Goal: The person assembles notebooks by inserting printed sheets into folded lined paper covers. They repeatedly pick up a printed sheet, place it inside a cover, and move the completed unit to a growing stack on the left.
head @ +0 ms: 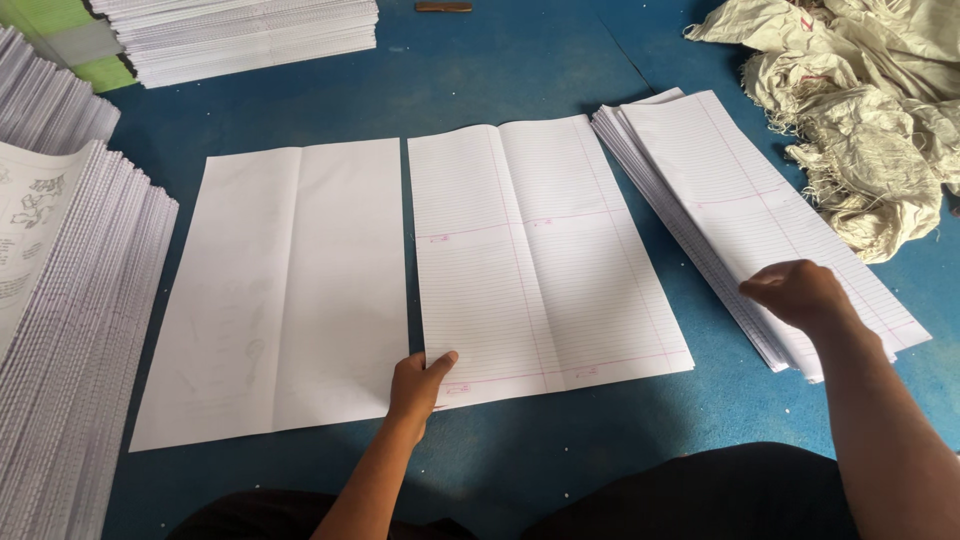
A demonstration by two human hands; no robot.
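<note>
— On the blue floor point(520, 80), what lay in front of the person?

— Two big sheets, side by side and nearly touching. A blank sheet point(275, 295) with a centre fold lay on the left, and a ruled sheet point(545, 255) with pink margin lines lay just to its right.

— Where was the left hand point(418, 385)?

— At the near edge, right where the two sheets met. Its thumb pressed on the ruled sheet's near left corner while the fingers rested on the blank sheet's near right corner. That grip was loosely closed on the paper edges; whether it pinched a sheet or only pressed down, I could not tell.

— And the right hand point(800, 292)?

— It sat on a fanned ruled stack point(740, 190) to the right of the ruled sheet. The fingers were curled together into a fist at the stack's near part; whether a sheet was caught in them I could not tell.

— Anything else around?

— A tall fanned pile point(85, 330) stood along the left edge, another pile point(250, 35) lay at the far side, and crumpled sacking point(860, 110) lay at the far right, apart from the stack.
</note>
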